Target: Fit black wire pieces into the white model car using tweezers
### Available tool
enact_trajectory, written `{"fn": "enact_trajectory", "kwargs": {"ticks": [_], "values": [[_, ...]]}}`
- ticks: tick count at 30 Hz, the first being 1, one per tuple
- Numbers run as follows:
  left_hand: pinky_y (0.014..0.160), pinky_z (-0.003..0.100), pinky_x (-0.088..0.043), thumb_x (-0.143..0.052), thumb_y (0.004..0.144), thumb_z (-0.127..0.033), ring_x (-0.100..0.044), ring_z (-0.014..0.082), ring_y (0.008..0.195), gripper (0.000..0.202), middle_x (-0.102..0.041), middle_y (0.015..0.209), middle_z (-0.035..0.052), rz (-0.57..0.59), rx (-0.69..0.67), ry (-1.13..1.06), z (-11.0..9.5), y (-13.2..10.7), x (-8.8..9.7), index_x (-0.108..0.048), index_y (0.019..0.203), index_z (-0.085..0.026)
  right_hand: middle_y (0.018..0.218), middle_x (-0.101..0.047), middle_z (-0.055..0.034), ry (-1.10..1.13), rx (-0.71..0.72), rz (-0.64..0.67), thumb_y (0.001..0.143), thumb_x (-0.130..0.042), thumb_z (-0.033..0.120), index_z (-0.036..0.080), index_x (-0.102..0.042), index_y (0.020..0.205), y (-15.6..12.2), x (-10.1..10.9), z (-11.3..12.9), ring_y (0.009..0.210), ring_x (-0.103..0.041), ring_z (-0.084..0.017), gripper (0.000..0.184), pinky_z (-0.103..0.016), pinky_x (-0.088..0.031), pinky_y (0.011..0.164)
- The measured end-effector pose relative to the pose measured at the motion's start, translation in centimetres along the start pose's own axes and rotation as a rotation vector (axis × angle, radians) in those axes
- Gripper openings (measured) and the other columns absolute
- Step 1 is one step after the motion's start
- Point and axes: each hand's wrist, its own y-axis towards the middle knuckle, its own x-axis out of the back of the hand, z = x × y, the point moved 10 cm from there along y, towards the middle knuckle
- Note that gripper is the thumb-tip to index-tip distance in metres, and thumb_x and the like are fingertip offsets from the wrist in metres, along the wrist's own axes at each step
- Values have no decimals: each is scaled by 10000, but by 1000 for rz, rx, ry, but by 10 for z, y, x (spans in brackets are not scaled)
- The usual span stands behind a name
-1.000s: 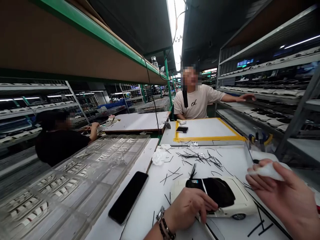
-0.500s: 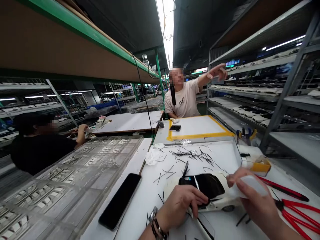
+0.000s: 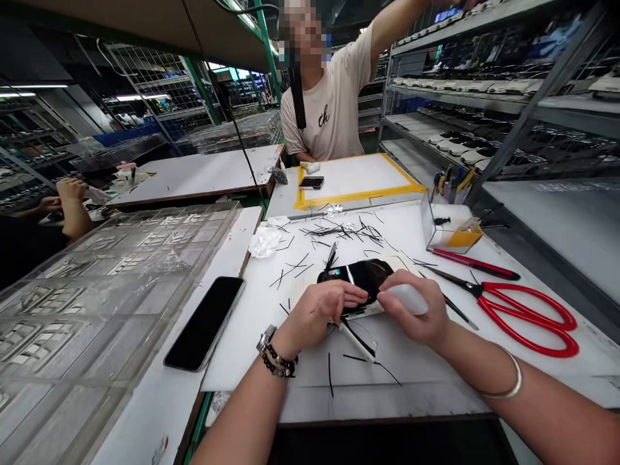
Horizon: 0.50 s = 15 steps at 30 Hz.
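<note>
A white model car (image 3: 372, 276) with a black roof sits on the white worktable, its near door (image 3: 357, 341) swung out toward me. The far door also stands up. My left hand (image 3: 320, 307) is closed against the car's near side, fingers together along the roof edge and thumb low by the door. Whether a thin strip is under those fingertips I cannot tell. In my right hand (image 3: 411, 316) is a small translucent white squeeze bottle (image 3: 411, 298), tilted with its tip toward the roof edge; the tip is hidden by fingers. The two hands' fingertips nearly meet.
Thin black strips (image 3: 339, 230) lie scattered behind the car. Red-handled scissors (image 3: 526, 316), red tweezers (image 3: 477, 263) and a clear tool box (image 3: 450, 226) are at right. A phone (image 3: 206, 323) and part trays (image 3: 121, 278) lie left. A co-worker (image 3: 329, 116) stands opposite, arm raised.
My view has tipped down and shifted right, showing more of the table. My right hand with the bottle has come left, closer to my left hand. The co-worker's arm is still stretched out.
</note>
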Motion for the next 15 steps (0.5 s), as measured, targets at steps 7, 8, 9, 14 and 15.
{"fn": "enact_trajectory", "kwargs": {"ticks": [7,8,9,14,15], "values": [[949,408,-511,-401,843,-681,-606,273,1067,636,-609,1152,173,54,-25,-1,-1,2,-4,-478,537,-129,594,-578,9,-59,83,10,837,-547,216,192,-520,723,0,-5,4,468,-502,-88,119,-204,-393,429],[950,409,-511,-398,846,-678,-603,275,1072,635,-608,1153,174,53,-28,-7,0,2,-4,-475,535,-130,592,-572,10,-64,86,12,838,-550,214,189,-517,722,-1,-6,3,461,-489,-83,123,-202,-384,424],[949,408,-512,-395,849,-674,-603,275,1071,634,-606,1153,176,52,-31,-10,0,2,-4,-474,533,-131,593,-569,10,-66,87,14,839,-554,212,187,-515,723,-1,-6,3,459,-481,-80,124,-201,-379,423],[959,409,-506,-386,873,-640,-603,268,1072,613,-595,1163,165,56,-43,-33,2,2,-4,-467,534,-135,615,-565,10,-48,74,35,850,-556,205,184,-514,743,-2,-10,-1,470,-487,-77,117,-199,-379,433],[964,411,-503,-385,879,-630,-603,266,1073,607,-591,1167,161,58,-47,-36,3,2,-4,-462,535,-136,617,-565,9,-49,79,38,853,-554,206,184,-516,747,-3,-11,-1,474,-493,-80,116,-201,-383,437]]}}
